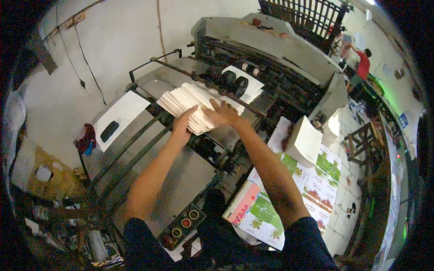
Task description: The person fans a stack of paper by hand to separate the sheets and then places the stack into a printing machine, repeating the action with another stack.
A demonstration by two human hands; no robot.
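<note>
We note a thick stack of white paper point(185, 100) in both hands, above the metal feed table point(158, 81) of a large grey machine point(289, 47), its far-left edge fanned into uneven, stepped layers. Left hand point(181, 123) at the near-left side: thumb over the top, the other fingers mostly hidden by the paper, the hand apparently clamped on the edge. Right hand point(223, 114) across the right part, fingers slightly apart and laid over the top; whether they also pinch from beneath, we cannot tell. So the paper lies between the two hands, with most of the fanned leaves reaching far and left of the fingers. We judge the bundle moderately heavy as a whole, though each sheet is light, limp and easily creased; leaves would likely slide over one another under a loose grip. Best hold, to our eye: opposite edges, thumbs above, fingers flat below, pressure even. Just beyond, to the right, black wheels point(235, 84) on a bar, with loose white sheets point(254, 86) beside them
</note>
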